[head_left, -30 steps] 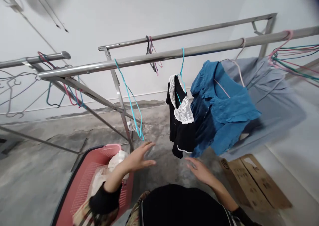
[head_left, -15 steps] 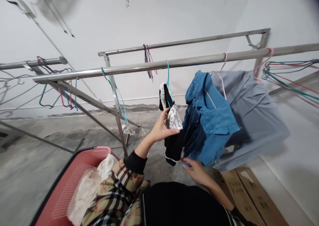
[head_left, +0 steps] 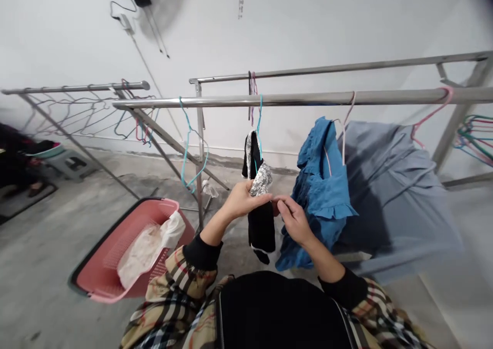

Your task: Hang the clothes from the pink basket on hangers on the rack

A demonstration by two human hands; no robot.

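A black garment with a white lace collar [head_left: 262, 231] hangs from a light-blue hanger [head_left: 260, 118] on the front metal rail [head_left: 231, 101]. My left hand [head_left: 244, 200] grips the lace collar, thumb stretched along its lower edge. Close to that thumb tip, my right hand [head_left: 295, 218] has its fingers curled and pinched at the garment's right side; part of what they hold is hidden. Just right of it, a blue ruffled blouse [head_left: 327, 190] hangs on a pale pink hanger [head_left: 344, 133].
A grey garment [head_left: 389, 185] hangs on a pink hanger further right. A bare light-blue hanger [head_left: 187, 154] is on the rail to the left. Below left stands a pink basket [head_left: 115, 246] with white cloth [head_left: 146, 251] inside. More hangers [head_left: 77, 108] hang on another rail.
My right hand has risen from below the garment to the collar beside my left thumb. The view has swung left, showing more of the basket and the left rail.
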